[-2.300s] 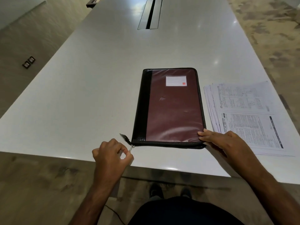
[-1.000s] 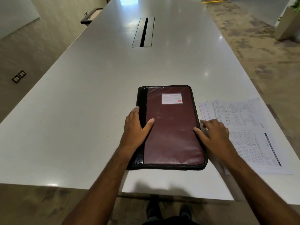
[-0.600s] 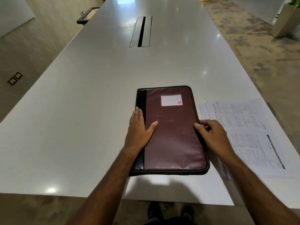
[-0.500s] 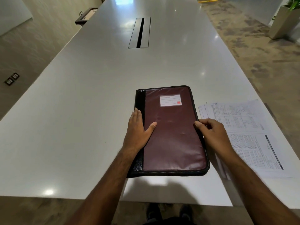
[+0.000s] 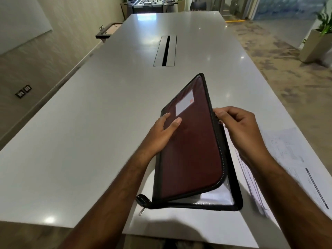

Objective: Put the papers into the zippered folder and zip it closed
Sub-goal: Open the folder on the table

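Note:
The maroon zippered folder [image 5: 192, 155] with black trim lies near the front edge of the white table [image 5: 89, 141], unzipped. Its front cover is raised along the right side, showing a clear inner pocket [image 5: 213, 197]. My right hand [image 5: 239, 128] pinches the cover's right edge and holds it up. My left hand [image 5: 161, 133] rests flat on the cover near the spine, fingers spread. The zipper pull [image 5: 142, 211] hangs at the folder's near left corner. The printed papers [image 5: 291, 164] lie flat on the table to the right of the folder, partly behind my right forearm.
A long cable slot [image 5: 165, 51] is set into the table's middle, further back. A planter [image 5: 316, 44] stands on the floor at the far right. A dark framed object [image 5: 107, 31] sits beside the table's far left edge.
The folder lay shut under both hands. Now my right hand has lifted the cover's right edge, opening the folder. My left hand stayed by the spine.

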Tool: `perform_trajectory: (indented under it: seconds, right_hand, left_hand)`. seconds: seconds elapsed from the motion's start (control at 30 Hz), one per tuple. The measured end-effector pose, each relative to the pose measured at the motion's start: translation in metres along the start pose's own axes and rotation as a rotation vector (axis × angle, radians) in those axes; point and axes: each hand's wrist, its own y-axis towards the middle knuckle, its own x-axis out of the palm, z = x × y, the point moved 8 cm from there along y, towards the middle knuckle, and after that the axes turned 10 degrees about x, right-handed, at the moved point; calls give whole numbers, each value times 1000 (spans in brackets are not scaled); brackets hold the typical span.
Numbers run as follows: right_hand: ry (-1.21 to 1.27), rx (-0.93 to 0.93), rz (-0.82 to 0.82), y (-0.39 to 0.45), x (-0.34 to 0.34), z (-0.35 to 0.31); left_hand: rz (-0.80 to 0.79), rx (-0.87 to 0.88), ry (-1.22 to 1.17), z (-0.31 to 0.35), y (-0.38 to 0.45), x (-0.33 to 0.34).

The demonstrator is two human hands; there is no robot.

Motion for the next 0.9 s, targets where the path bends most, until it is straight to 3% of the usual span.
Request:
perform_trajectory:
  seconds: [0.27, 0.53, 0.73, 0.9]
  right_hand:
    - [-161, -199, -198, 9, 83, -65]
    - [-239, -294, -383, 1, 175, -87]
    - [-311, -349, -468, -3, 229, -79]
    - [-558, -349, -421, 3, 255, -38]
  left_hand:
    - [-1, 107, -292, 68, 0, -50]
    - [26, 42, -378, 64, -23, -122]
    - [81, 42, -242, 31, -36, -180]
    - [147, -15, -88, -11, -43, -226]
